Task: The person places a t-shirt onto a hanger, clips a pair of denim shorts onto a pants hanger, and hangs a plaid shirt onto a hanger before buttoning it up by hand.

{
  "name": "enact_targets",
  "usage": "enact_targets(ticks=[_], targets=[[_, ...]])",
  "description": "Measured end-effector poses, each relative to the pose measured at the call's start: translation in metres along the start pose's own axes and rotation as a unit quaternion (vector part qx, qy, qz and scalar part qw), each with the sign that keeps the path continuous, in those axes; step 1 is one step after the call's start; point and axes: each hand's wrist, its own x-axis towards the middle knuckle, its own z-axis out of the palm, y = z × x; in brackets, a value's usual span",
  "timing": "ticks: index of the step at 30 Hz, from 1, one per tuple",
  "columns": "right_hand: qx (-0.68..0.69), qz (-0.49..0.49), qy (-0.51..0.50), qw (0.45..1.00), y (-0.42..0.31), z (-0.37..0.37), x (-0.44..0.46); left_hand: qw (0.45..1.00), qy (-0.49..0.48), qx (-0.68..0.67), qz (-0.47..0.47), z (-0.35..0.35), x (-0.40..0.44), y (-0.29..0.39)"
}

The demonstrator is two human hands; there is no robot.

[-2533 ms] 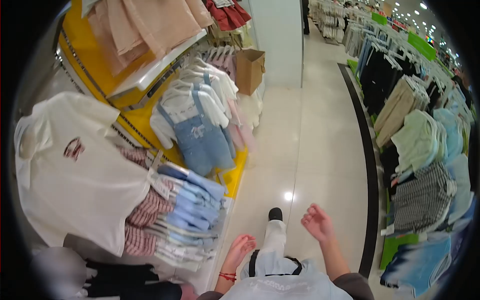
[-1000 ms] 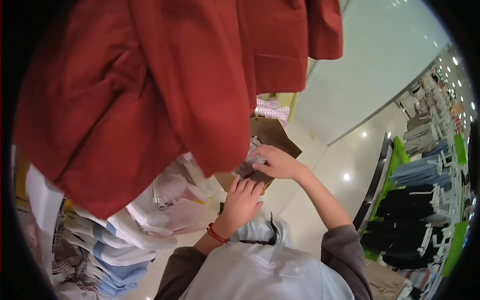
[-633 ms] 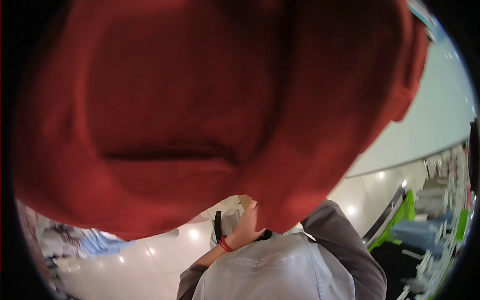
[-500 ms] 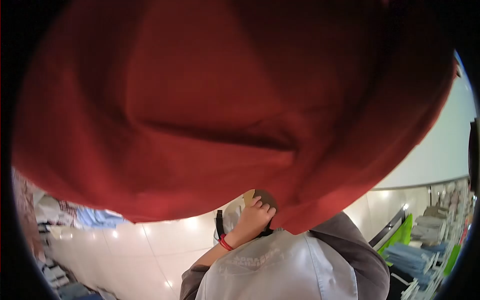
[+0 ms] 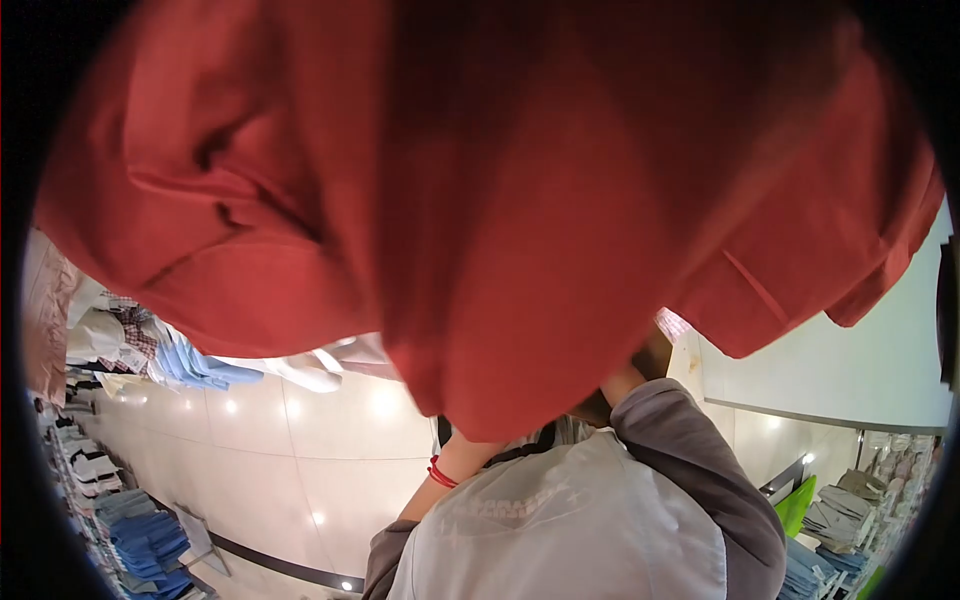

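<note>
A large red garment [image 5: 560,230] hangs close before the camera and fills the upper and middle view. Its folds and lower edges show, but its exact kind cannot be made out. My left hand [image 5: 465,458] goes up behind the garment's lower middle tip; only the wrist area with a red bracelet [image 5: 440,472] shows, fingers hidden. My right hand [image 5: 622,384] is also behind the cloth, right of centre, with just a bit of wrist above the grey sleeve [image 5: 685,430]. A dark patch lies beside that wrist. Whether either hand grips the garment is hidden.
Light blue and white clothes [image 5: 195,362] hang at the left. Folded blue clothes [image 5: 145,535] are stacked at the lower left. Racks with clothes [image 5: 845,515] and a bright green panel [image 5: 797,505] stand at the right, below a white surface [image 5: 830,380]. The floor [image 5: 340,440] is glossy tile.
The red garment has shifted and bunched, its middle now hanging lower over my left hand, whose fingers showed before. My right forearm and a bit of wrist have come into view.
</note>
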Motion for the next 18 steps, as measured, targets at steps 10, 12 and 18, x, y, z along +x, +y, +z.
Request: enact_targets(ticks=[10,12,18], targets=[[-0.025,-0.029,-0.019,0.999,0.003,-0.076,-0.064,0.991,-0.088,0.053,0.081,-0.004,0.028,0.034],[0.027,-0.005,-0.021,0.999,0.014,-0.104,-0.106,0.993,-0.083,0.053,0.072,-0.003,0.028,0.033],[0.289,-0.207,0.252,0.9,0.052,-0.134,-0.245,0.999,-0.04,0.01,-0.001,-0.012,0.026,0.043]])
